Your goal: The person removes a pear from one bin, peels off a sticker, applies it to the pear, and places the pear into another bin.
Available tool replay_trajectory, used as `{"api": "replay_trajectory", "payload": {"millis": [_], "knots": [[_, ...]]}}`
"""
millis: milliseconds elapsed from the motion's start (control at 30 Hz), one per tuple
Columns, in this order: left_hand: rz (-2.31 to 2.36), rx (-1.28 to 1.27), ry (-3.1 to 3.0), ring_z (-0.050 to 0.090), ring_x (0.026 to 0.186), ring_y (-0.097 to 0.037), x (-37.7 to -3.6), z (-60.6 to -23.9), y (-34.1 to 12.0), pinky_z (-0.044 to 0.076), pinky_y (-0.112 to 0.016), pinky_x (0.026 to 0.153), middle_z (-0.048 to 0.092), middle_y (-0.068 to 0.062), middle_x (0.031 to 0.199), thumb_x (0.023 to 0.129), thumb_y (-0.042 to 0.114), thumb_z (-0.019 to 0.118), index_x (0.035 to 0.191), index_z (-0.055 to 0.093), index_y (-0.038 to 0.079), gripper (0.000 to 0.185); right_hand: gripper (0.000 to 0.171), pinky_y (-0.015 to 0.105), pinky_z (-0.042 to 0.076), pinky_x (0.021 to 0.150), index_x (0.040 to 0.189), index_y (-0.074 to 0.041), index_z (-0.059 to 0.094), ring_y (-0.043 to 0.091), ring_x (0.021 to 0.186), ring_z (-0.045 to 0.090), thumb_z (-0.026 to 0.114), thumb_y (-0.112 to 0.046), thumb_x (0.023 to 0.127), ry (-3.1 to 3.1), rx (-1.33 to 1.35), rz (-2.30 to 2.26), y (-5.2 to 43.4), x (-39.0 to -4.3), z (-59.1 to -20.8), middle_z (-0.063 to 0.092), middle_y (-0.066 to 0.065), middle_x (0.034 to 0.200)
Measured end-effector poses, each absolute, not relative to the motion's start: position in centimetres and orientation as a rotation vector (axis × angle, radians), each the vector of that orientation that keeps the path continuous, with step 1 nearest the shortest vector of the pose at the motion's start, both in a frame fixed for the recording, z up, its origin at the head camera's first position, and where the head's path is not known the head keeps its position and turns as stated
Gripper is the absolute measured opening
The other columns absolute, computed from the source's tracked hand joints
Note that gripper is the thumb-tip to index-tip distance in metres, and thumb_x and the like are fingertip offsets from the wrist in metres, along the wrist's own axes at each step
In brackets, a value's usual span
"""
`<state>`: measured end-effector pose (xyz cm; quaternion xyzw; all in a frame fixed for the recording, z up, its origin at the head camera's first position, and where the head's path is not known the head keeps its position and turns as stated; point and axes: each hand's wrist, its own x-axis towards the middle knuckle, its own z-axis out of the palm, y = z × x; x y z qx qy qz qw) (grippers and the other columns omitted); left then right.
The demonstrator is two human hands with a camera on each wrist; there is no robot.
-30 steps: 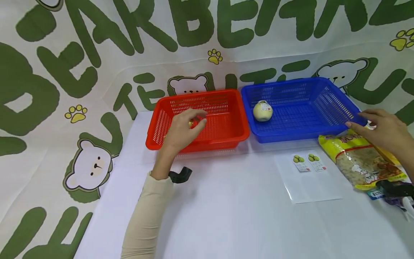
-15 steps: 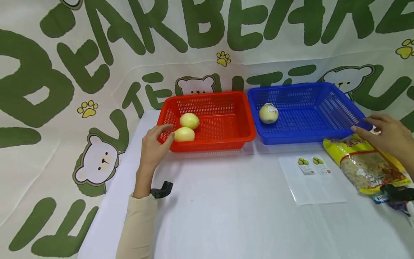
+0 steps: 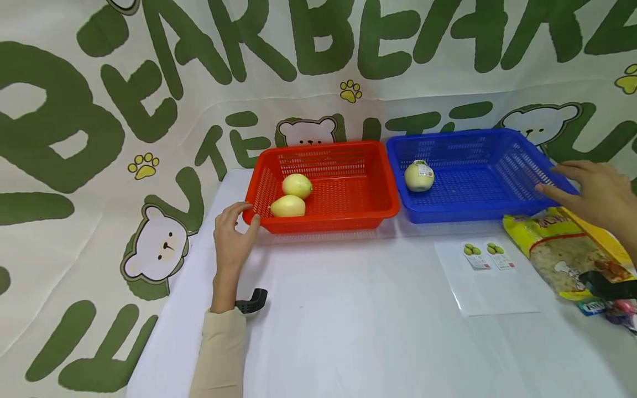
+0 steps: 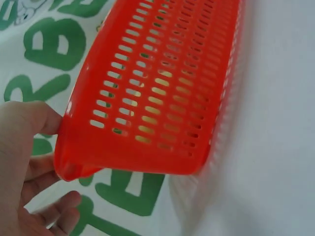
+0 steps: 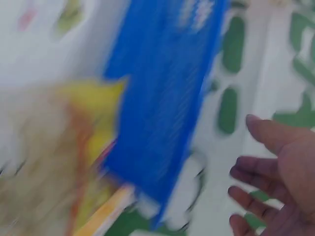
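Note:
My left hand (image 3: 234,236) is at the front left corner of the red basket (image 3: 328,223). In the left wrist view, its thumb (image 4: 48,118) lies against the basket's rim while the fingers bend round the corner. Two pale yellow, pear-like fruits (image 3: 297,186) lie inside at the left. My right hand (image 3: 597,193) holds nothing, with its fingers spread loosely beside the right end of the blue basket (image 3: 478,213). The right wrist view shows those fingers apart from the basket's rim. One pale round fruit (image 3: 418,179) with a white label sits at the blue basket's left.
A yellow food bag (image 3: 567,260) lies in front of the blue basket at the right, partly behind the right forearm. Small wrapped packets (image 3: 612,312) are below it. A clear sheet (image 3: 490,293) with two fruit-picture labels (image 3: 485,255) lies left of the bag. Printed cloth hangs behind.
My left hand has moved from over the red basket out to its front left corner, uncovering the two fruits. The right hand has shifted slightly at the blue basket's end.

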<state>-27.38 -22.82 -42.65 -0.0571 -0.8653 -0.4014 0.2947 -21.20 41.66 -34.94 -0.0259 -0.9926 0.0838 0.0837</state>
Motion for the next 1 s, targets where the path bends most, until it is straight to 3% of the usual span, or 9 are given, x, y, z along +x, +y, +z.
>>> {"api": "replay_trajectory", "payload": {"millis": [267,433,533,767,900,1000], "knots": [[-1.081,-0.155,-2.253,0.053,0.116,-0.026,-27.4,-42.7,-23.0,0.046,-0.046,0.087,0.066,-0.005,0.128,0.091,0.022,0.071,0.118,0.072,0.005,0.032,0.052,0.076,0.012,0.108,0.137,-0.002,0.057,0.050,0.135,0.033,0.071,-0.028,0.094,-2.795,0.594,0.414,30.8,-23.2,-30.7,0.049,0.027,0.141],[-1.086,-0.163,-2.250,0.056,0.114,-0.025,-27.1,-42.9,-23.0,0.047,-0.042,0.084,0.067,-0.004,0.128,0.091,0.023,0.071,0.119,0.072,0.006,0.033,0.051,0.067,0.033,0.099,0.134,-0.006,0.062,0.040,0.130,0.042,0.078,-0.020,0.088,-2.710,0.917,0.466,24.4,-25.5,-29.0,0.056,0.017,0.138],[-1.088,-0.176,-2.243,0.057,0.112,-0.025,-27.0,-43.0,-23.0,0.048,-0.041,0.083,0.067,-0.002,0.127,0.090,0.022,0.072,0.119,0.072,0.006,0.033,0.057,0.063,0.036,0.098,0.137,-0.008,0.060,0.036,0.131,0.042,0.081,-0.021,0.085,-2.723,1.038,0.442,20.8,-27.4,-28.7,0.054,0.015,0.142],[-1.101,-0.205,-2.212,0.058,0.108,-0.025,-27.1,-43.2,-23.2,0.050,-0.048,0.081,0.068,-0.002,0.126,0.090,0.021,0.073,0.118,0.073,0.004,0.033,0.071,0.057,0.032,0.108,0.148,-0.016,0.050,0.030,0.138,0.037,0.081,-0.027,0.085,-2.839,1.231,0.295,13.1,-32.2,-29.6,0.049,0.006,0.149],[-1.098,-0.189,-2.230,0.059,0.106,-0.023,-27.2,-43.1,-23.3,0.051,-0.045,0.081,0.068,-0.001,0.127,0.090,0.026,0.074,0.119,0.073,0.006,0.035,0.075,0.053,0.033,0.107,0.152,-0.020,0.045,0.027,0.139,0.034,0.080,-0.031,0.086,-2.837,1.388,0.184,9.1,-34.2,-31.4,0.042,0.002,0.155],[-1.099,-0.181,-2.226,0.060,0.105,-0.022,-27.1,-43.3,-23.2,0.051,-0.041,0.081,0.068,-0.001,0.126,0.090,0.027,0.074,0.118,0.074,0.005,0.036,0.079,0.057,0.029,0.111,0.154,-0.024,0.041,0.025,0.140,0.032,0.079,-0.032,0.086,-2.829,1.464,0.107,6.5,-35.2,-32.8,0.037,-0.002,0.158]]}}
